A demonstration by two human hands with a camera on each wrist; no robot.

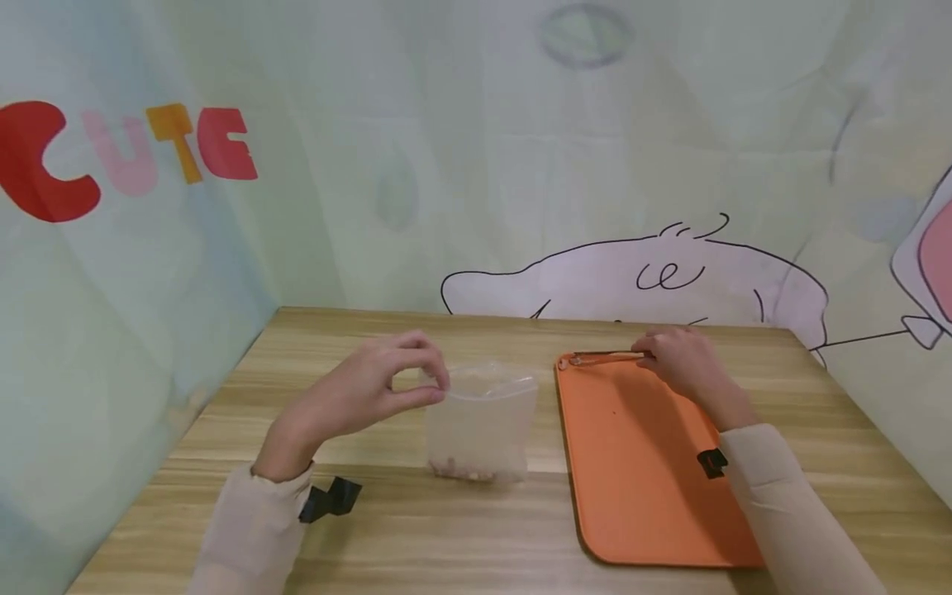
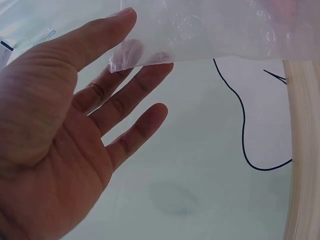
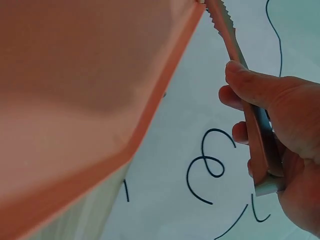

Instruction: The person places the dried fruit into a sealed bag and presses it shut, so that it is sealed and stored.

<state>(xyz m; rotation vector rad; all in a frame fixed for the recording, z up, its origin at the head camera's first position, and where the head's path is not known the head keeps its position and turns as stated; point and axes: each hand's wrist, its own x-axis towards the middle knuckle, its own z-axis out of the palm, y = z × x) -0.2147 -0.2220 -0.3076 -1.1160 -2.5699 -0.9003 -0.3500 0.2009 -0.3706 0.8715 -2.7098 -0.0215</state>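
My left hand (image 1: 372, 382) pinches the upper left corner of a clear zip bag (image 1: 479, 430), which stands upright on the table. Small pale and reddish bits (image 1: 464, 473) lie along the bag's bottom. In the left wrist view, the thumb is on the near side of the plastic (image 2: 210, 35) and fingers show through behind it. My right hand (image 1: 686, 368) grips metal tongs (image 3: 260, 145) with serrated edges, held along the far edge of an orange board (image 1: 632, 487). The tongs' tips reach the board's far left corner, beside a small bit (image 1: 563, 364).
The wood-grain table (image 1: 387, 537) runs back to a pale printed cloth (image 1: 357, 207) that hangs behind it and along the left side. Black tape pieces (image 1: 330, 499) show by both sleeves. The board stands to the right of the bag, with a gap between.
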